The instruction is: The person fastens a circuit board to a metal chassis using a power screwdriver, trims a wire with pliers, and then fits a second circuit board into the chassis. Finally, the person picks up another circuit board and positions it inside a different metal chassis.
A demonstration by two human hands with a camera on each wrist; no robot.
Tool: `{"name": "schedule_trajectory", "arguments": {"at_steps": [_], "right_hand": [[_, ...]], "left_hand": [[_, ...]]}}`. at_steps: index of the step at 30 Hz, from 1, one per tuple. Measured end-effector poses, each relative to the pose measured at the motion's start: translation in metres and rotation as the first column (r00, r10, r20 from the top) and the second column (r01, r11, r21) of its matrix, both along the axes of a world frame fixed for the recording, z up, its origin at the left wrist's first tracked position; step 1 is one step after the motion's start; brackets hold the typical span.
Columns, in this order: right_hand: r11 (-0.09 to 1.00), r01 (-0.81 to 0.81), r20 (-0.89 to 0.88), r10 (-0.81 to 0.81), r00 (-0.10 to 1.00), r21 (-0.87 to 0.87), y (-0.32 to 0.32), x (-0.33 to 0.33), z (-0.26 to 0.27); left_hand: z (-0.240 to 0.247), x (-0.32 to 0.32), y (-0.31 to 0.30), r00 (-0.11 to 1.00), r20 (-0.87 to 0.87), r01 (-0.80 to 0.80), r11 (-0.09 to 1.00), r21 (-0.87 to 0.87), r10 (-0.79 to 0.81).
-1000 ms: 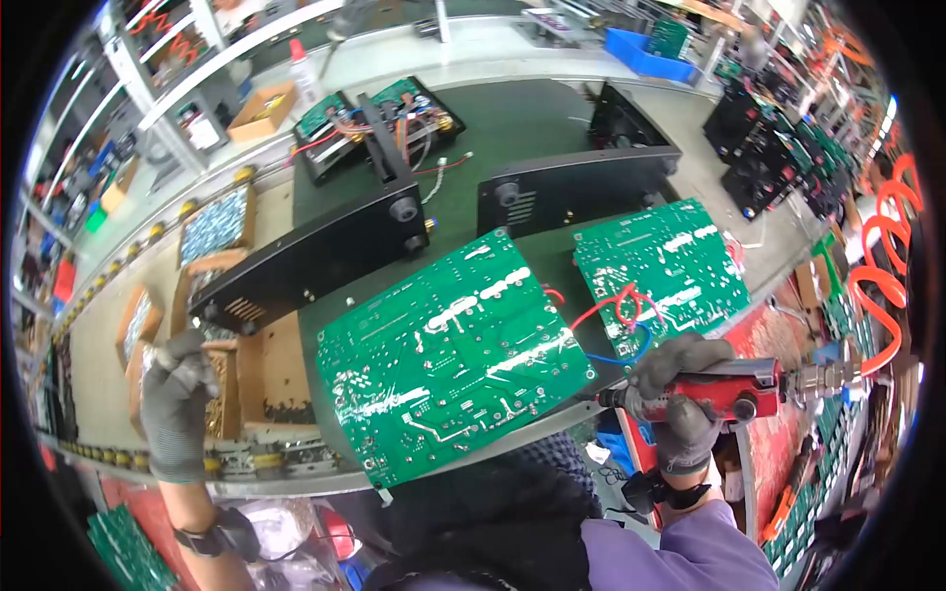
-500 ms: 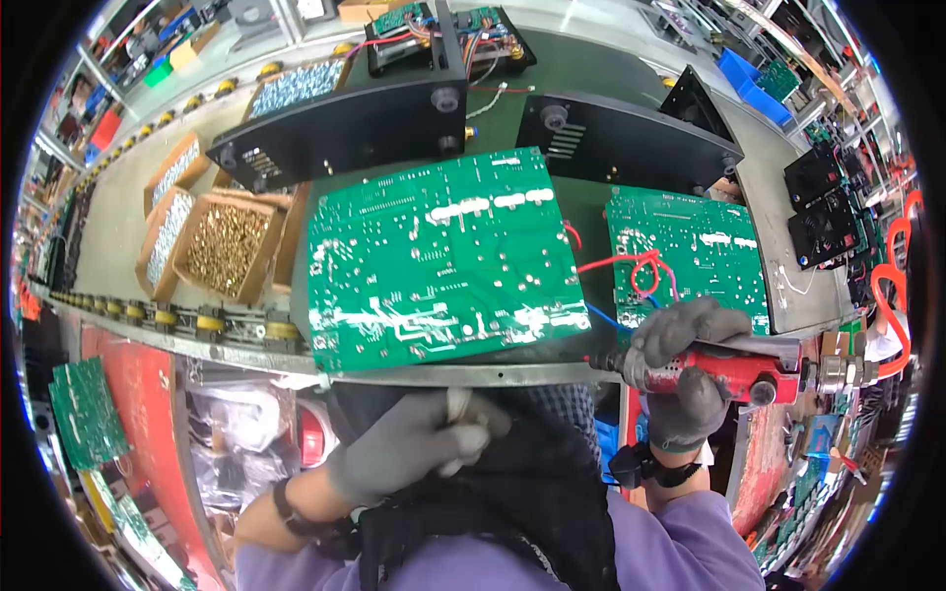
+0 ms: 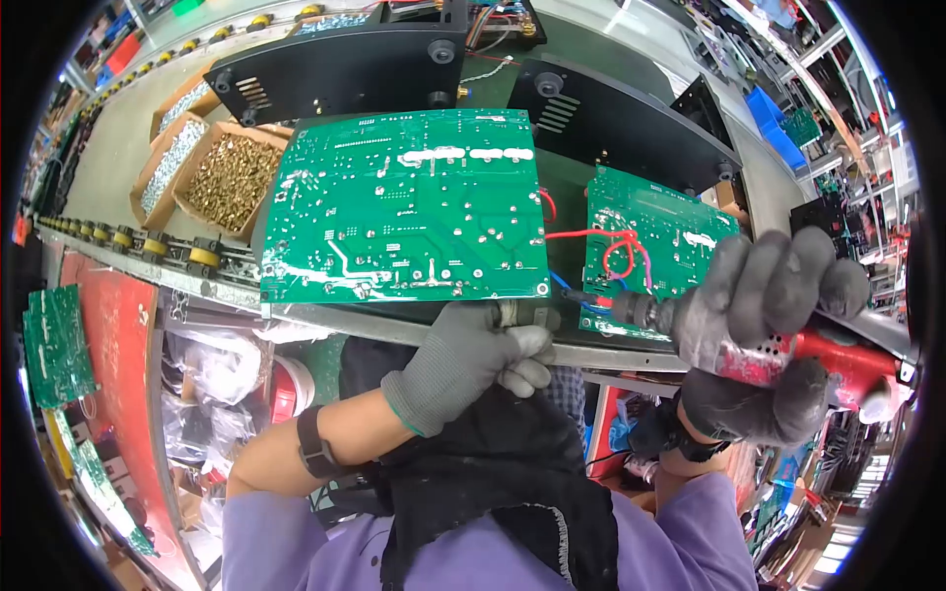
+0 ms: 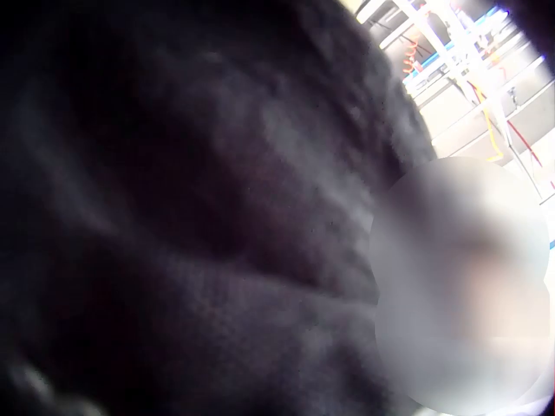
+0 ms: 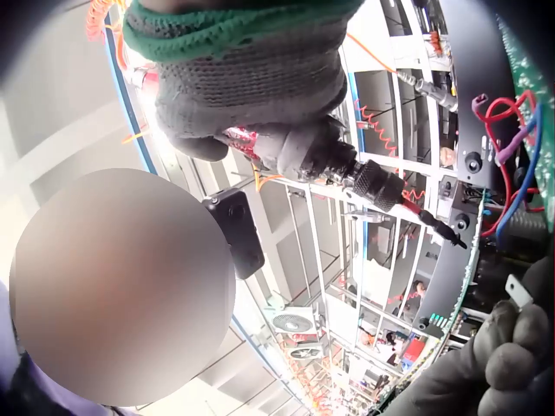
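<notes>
My gloved left hand [image 3: 463, 355] is at the table's front edge, just below the large green circuit board [image 3: 414, 212]. Its curled fingers pinch a small flat metal piece [image 5: 518, 290], which pokes out between them in the right wrist view. My gloved right hand [image 3: 774, 291] grips a red air screwdriver [image 3: 847, 360] held nearly level. The black bit [image 5: 442, 230] points toward the boards. A smaller green board [image 3: 660, 222] lies to the right, with red and blue wires [image 3: 621, 256] running between the two boards. Dark cloth fills most of the left wrist view.
Black metal panels [image 3: 340, 74] stand upright behind the boards. Cardboard boxes of brass-coloured fasteners [image 3: 234, 182] and silvery fasteners [image 3: 172, 163] sit at the left. A roller track [image 3: 153, 241] runs along the left front edge. A blue bin [image 3: 774, 128] stands far right.
My left hand has come from over the fastener boxes, past my lap, to the large board's front edge. The right hand has raised the screwdriver closer to the camera. The head view has shifted.
</notes>
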State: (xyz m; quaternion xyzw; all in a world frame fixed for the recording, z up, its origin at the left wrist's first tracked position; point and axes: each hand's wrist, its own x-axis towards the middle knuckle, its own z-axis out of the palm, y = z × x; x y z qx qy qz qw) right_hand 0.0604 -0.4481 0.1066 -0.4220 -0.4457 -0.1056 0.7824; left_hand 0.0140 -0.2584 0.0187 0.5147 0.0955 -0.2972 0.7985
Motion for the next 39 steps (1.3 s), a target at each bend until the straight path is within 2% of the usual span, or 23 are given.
{"name": "schedule_trajectory", "arguments": {"at_steps": [2,3,6,8,9,12,16,17,21,23,26,32,35,38,39], "right_hand": [[0.986,-0.148,0.027,0.151,0.988,-0.081,0.0,0.009,0.002],[0.979,-0.168,0.023,0.171,0.985,-0.112,0.004,0.012,0.002],[0.971,-0.033,-0.001,0.034,0.999,-0.238,0.013,0.013,0.007],[0.959,0.009,-0.003,-0.01,1.0,-0.282,0.018,0.017,0.014],[0.922,-0.019,0.026,0.032,0.999,-0.386,0.02,0.022,0.02],[0.891,0.092,0.012,-0.096,0.995,-0.444,0.035,0.017,0.022],[0.772,0.343,0.078,-0.359,0.93,-0.535,0.048,0.009,0.018],[0.825,0.262,0.007,-0.299,0.954,-0.501,0.046,0.01,0.017],[0.856,0.178,-0.017,-0.213,0.977,-0.486,0.042,0.014,0.019],[0.858,0.162,-0.015,-0.194,0.981,-0.487,0.042,0.015,0.016],[0.906,0.172,-0.033,-0.199,0.979,-0.387,0.048,0.014,0.012],[0.895,0.194,-0.095,-0.251,0.963,-0.403,0.047,0.013,0.014],[0.881,0.107,-0.029,-0.135,0.99,-0.461,0.045,0.019,0.014],[0.901,0.17,-0.072,-0.215,0.974,-0.399,0.049,0.014,0.011],[0.904,0.14,-0.07,-0.183,0.981,-0.405,0.048,0.016,0.011]], "left_hand": [[0.002,-0.002,0.0,1.0,-0.009,-0.024,1.0,-0.02,0.023],[0.002,-0.003,0.0,0.999,-0.02,-0.035,0.998,-0.044,0.034],[0.002,-0.005,0.001,0.997,0.007,-0.08,0.994,-0.073,0.08],[0.0,-0.005,0.002,0.995,0.013,-0.094,0.991,-0.093,0.095],[0.0,-0.005,0.002,0.995,0.017,-0.099,0.989,-0.107,0.101],[0.001,-0.003,0.004,0.993,0.018,-0.109,0.985,-0.135,0.112],[-0.005,-0.001,0.005,0.995,0.046,-0.073,0.977,-0.199,0.084],[-0.003,-0.001,0.004,0.995,0.042,-0.085,0.98,-0.178,0.093],[-0.006,-0.002,0.0,0.994,-0.003,-0.106,0.989,-0.104,0.106],[-0.007,-0.001,-0.002,0.994,-0.007,-0.112,0.989,-0.097,0.112],[-0.006,-0.001,-0.003,0.992,-0.017,-0.123,0.987,-0.099,0.122],[-0.004,-0.001,-0.004,0.989,-0.032,-0.147,0.987,-0.073,0.145],[-0.002,-0.002,-0.004,0.988,-0.017,-0.151,0.986,-0.077,0.15],[-0.004,-0.002,-0.005,0.987,-0.012,-0.158,0.981,-0.109,0.158],[-0.005,-0.003,-0.005,0.987,-0.022,-0.162,0.978,-0.127,0.161]]}}
